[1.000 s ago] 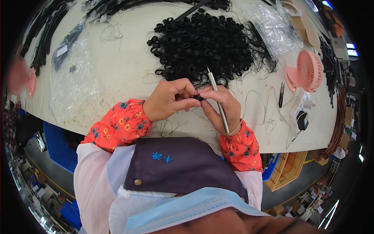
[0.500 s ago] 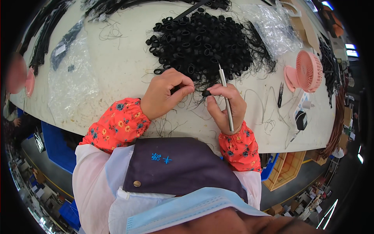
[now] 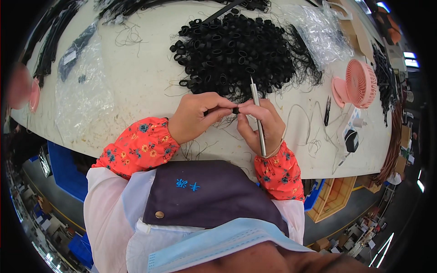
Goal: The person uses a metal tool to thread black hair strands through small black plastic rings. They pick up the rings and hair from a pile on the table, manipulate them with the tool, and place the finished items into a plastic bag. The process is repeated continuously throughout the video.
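Note:
A small black loop (image 3: 235,110) is pinched between the fingertips of both hands, just below the pile. My left hand (image 3: 195,117) is closed, thumb and forefinger meeting at the loop's left side; something dark shows in its curled fingers. From the other side, my right hand (image 3: 267,122) grips the loop with thumb and forefinger. It also holds a silver pen-shaped tool (image 3: 254,92) across its fingers, thin tip pointing away toward the pile, with a cord at its near end. Beyond both hands lies a large pile of black loops (image 3: 232,50) with loose threads.
A pink fan (image 3: 359,84) stands on the right of the pale table (image 3: 141,86), near a black pen-like tool (image 3: 327,110) and a black adapter (image 3: 351,140). Clear plastic bags (image 3: 86,95) lie left and far right. Black straps (image 3: 52,48) line the far left edge.
My left hand has moved right and down, so its fingertips now meet the loop in my right hand. The right hand and tool have shifted slightly left.

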The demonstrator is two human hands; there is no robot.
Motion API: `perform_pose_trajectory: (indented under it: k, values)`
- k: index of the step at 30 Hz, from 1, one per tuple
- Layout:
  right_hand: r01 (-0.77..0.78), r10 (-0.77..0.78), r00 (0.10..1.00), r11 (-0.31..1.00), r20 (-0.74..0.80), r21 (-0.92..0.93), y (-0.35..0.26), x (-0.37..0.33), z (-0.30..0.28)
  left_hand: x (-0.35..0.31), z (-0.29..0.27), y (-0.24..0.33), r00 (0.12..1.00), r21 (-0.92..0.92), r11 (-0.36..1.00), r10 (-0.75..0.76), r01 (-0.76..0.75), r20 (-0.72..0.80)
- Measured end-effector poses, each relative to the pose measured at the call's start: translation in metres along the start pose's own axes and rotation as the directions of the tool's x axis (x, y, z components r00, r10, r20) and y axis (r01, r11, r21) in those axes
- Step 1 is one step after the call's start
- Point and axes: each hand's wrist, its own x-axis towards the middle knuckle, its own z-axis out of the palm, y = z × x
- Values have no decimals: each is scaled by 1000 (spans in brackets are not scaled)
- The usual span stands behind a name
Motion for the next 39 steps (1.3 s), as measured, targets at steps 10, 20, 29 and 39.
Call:
perform_pose_trajectory:
  k: [10,20,29,39]
  values:
    - [53,-53,999,997,12,-54,-1,-1,4,1,7,-7,995,-458,883,-97,97,23]
    - [-194,191,981,963,34,189,-10,-1,-1,-1,11,-12,989,-531,841,-145,105,-34]
    - [-463,395,878,564,269,684,1,-9,-14,-2,8,-10,990,-472,873,-142,120,-11]
    - [-503,415,857,545,305,671,-3,-8,-10,-3,10,-11,990,-477,872,-139,111,-22]
